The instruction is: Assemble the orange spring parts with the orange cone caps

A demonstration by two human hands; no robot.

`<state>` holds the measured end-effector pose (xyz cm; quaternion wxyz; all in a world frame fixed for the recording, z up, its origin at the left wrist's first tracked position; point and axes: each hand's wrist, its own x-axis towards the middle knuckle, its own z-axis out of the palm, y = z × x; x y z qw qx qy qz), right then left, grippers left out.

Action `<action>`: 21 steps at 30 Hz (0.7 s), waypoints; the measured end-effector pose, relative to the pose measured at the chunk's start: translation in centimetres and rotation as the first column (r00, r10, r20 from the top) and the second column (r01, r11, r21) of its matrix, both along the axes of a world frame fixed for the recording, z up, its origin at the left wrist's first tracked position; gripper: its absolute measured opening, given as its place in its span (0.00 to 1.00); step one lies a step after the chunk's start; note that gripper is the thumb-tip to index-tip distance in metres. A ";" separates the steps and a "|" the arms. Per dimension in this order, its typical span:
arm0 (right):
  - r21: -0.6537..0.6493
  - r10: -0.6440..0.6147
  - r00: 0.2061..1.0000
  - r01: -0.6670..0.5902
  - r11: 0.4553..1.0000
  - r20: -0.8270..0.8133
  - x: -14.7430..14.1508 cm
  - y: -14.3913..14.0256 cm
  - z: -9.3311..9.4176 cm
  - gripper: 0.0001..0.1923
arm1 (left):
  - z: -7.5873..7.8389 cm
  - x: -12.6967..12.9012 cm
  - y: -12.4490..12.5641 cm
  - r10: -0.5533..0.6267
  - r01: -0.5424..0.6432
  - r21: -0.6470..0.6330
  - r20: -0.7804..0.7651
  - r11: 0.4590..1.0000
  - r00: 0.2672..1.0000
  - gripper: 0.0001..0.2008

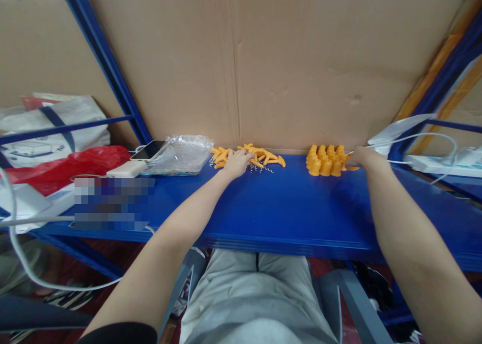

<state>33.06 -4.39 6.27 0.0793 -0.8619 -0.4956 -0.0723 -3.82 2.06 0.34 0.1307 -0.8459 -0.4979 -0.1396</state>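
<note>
My left hand (239, 163) rests over a loose pile of orange branch-like plastic pieces (267, 156), its fingers apart and partly bent among them. Small metal springs (265, 169) lie scattered at the front of this pile. Farther right, several orange cup-shaped parts (324, 162) stand upright in close rows. My right hand (363, 157) is at the right end of these rows, beside a low orange piece (353, 168). Its fingertips are too small and partly hidden, so I cannot tell whether they grip anything.
A blue shelf table (286, 203) carries everything, with a cardboard wall (286, 63) behind. Left of the pile lie a clear plastic bag (184, 155), a phone (150, 150), a white power bank-like block (127, 169) and a red bag (83, 165). White cables (448, 138) run at both sides.
</note>
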 end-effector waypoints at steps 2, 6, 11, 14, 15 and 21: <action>-0.016 -0.059 0.998 0.059 0.998 0.003 -0.9 -0.4 0.9 0.22 | 0.1 0.1 -0.1 0.008 -0.010 0.034 0.033 0.999 0.999 0.17; 0.097 0.121 0.988 -0.131 0.987 0.097 -2.6 -0.7 1.9 0.23 | 0.1 0.4 -0.1 -0.001 -0.009 0.095 0.097 0.995 0.995 0.16; 0.200 0.473 0.830 -0.538 0.819 0.296 -4.9 0.6 0.3 0.21 | -0.2 0.6 0.3 -0.058 0.039 0.163 0.114 0.986 0.992 0.13; 0.108 0.638 0.685 -0.707 0.699 0.353 -7.2 1.1 -1.2 0.19 | -0.1 0.6 0.2 -0.092 0.070 0.167 0.127 0.983 0.988 0.12; 0.067 0.667 0.654 -0.730 0.680 0.356 -8.0 1.0 -1.6 0.18 | -0.1 0.6 0.1 -0.099 0.078 0.159 0.131 0.984 0.986 0.11; -0.045 0.647 0.662 -0.685 0.727 0.378 -11.4 0.0 -2.8 0.16 | -0.3 0.8 -0.1 -0.165 0.145 0.145 0.135 0.979 0.977 0.08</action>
